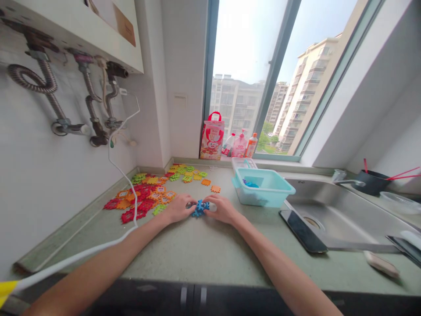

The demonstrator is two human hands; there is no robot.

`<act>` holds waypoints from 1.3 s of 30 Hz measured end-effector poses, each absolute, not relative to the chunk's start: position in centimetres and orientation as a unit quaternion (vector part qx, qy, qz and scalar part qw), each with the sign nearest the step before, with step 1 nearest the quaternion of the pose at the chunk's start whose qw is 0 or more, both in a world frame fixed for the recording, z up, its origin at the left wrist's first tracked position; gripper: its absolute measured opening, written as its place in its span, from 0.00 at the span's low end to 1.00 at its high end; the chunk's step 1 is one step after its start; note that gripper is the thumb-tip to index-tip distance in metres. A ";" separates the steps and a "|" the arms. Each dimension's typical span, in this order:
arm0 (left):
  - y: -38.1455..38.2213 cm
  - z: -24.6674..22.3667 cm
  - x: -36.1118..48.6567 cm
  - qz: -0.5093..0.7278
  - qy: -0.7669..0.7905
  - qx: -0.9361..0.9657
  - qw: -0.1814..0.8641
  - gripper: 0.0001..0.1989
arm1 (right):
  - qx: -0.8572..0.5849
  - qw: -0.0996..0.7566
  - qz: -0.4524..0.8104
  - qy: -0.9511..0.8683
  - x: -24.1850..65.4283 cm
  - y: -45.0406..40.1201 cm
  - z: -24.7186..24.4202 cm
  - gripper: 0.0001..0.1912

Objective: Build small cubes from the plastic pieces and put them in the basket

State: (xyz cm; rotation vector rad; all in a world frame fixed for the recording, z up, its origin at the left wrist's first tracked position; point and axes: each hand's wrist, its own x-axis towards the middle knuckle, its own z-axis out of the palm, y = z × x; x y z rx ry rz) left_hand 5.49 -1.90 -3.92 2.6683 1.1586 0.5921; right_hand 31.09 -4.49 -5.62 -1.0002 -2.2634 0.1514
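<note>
Between my two hands, just above or on the countertop, is a small cluster of blue interlocking puzzle tiles (199,209) with notched edges. My left hand (179,208) grips its left side with closed fingers. From the right, my right hand (222,208) pinches the other side. Left of my hands lies a spread pile of red, orange, yellow and green notched tiles (141,199). Two loose orange tiles (215,189) lie behind my hands. To the right stands a light-blue plastic bin (263,195) with a few blue and purple pieces inside.
A black phone (302,231) lies by the steel sink (348,219) on the right. A white cable (98,245) runs across the left side and over the tiles. Bottles (240,145) and a red-and-white bag (212,139) stand at the window. A wall heater with pipes hangs upper left.
</note>
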 end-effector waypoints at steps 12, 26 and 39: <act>-1.4 -2.7 3.3 0.159 0.282 0.940 0.110 0.26 | -0.389 0.303 0.107 -0.863 30.8 -4.9 -5.6 0.15; -0.4 -4.0 3.5 0.186 0.293 0.925 0.156 0.24 | -0.360 0.282 0.149 -0.877 30.6 -5.6 -4.7 0.21; -0.9 -3.6 3.5 0.188 0.274 0.936 0.119 0.25 | -0.344 0.331 0.228 -0.849 31.6 -5.4 -3.9 0.18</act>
